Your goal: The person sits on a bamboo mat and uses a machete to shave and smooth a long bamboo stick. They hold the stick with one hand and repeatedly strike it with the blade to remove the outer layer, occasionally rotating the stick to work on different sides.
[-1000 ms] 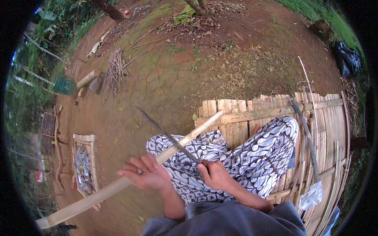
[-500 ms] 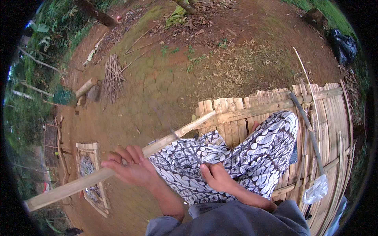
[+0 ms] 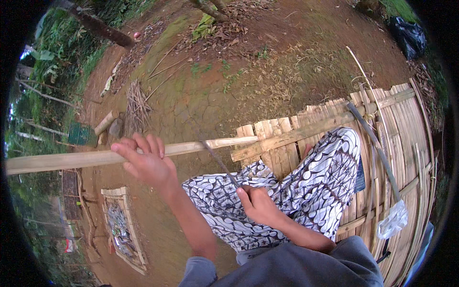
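Two hands are full — the left hand (image 3: 148,162) has its fingers clamped round the strip (image 3: 62,161), which stretches leftward from the platform (image 3: 405,126); the right hand (image 3: 260,205) has its fingers clamped on the knife (image 3: 220,162), its blurred blade crossing the strip left of the platform — contact unclear. On the platform lie a pole (image 3: 376,154) and a bag (image 3: 393,220).

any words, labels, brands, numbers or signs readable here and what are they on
No readable text anywhere.
Pale bamboo strip: no lettering visible.
Knife: no lettering visible, blade partly blurred.
Patterned cloth over the legs: a printed design, no words made out.
Clear plastic bag: no lettering made out.
Red-and-white item at far left: too small and blurred to tell.
Litter inside the wooden frame: too small to read.
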Available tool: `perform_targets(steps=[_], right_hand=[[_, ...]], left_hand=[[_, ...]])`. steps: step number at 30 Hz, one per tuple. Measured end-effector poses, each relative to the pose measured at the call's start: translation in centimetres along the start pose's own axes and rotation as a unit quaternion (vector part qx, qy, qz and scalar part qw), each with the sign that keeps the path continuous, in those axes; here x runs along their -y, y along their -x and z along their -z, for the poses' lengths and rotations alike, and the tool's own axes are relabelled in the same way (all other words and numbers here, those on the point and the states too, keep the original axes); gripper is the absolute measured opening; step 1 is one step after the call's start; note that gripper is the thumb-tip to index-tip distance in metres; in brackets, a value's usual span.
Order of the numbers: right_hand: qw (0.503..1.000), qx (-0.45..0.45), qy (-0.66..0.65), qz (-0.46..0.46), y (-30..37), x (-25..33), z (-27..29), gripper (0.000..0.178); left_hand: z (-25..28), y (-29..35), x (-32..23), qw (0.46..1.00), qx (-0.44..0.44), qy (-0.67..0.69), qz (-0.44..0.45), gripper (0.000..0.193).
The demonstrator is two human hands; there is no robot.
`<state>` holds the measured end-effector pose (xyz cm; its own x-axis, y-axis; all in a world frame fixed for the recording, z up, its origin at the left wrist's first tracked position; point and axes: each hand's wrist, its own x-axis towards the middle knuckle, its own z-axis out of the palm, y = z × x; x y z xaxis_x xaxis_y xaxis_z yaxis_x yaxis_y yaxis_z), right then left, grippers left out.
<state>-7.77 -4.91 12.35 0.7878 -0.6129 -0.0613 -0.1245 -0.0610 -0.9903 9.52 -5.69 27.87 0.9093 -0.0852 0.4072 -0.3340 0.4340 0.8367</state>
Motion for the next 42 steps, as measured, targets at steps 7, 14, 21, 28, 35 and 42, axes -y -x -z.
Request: perform_targets(steps=[7, 14, 21, 28, 35, 42], right_hand=[[0.984, -0.088, 0.0, -0.157, -1.4, -8.9, -1.9, 0.051], [0.956, 0.005, -0.263, -0.128, 0.5, -3.4, -2.6, 0.051], [0.984, -0.083, -0.146, -0.066, -1.0, -4.3, -3.6, 0.046], [0.987, -0.032, -0.15, -0.039, -0.8, -1.4, -2.9, 0.041], [0.984, -0.062, -0.118, -0.122, -1.2, -5.1, -3.6, 0.05], [0.992, -0.013, -0.127, -0.014, -0.5, -0.9, -2.2, 0.04]], left_hand=[[-3.3, 0.7, 0.0, 1.0, 0.022, 0.001, -0.016, 0.044], [-5.4, 0.7, 1.4, 0.999, 0.018, -0.016, -0.034, 0.045], [-5.7, 0.2, 2.3, 0.998, 0.021, -0.014, -0.051, 0.045], [-4.8, -0.7, 2.7, 0.999, -0.021, -0.024, -0.041, 0.044], [-4.6, -1.3, 2.7, 0.997, -0.048, -0.026, -0.053, 0.044], [-4.3, -0.6, 2.5, 0.998, 0.001, -0.029, -0.053, 0.043]])
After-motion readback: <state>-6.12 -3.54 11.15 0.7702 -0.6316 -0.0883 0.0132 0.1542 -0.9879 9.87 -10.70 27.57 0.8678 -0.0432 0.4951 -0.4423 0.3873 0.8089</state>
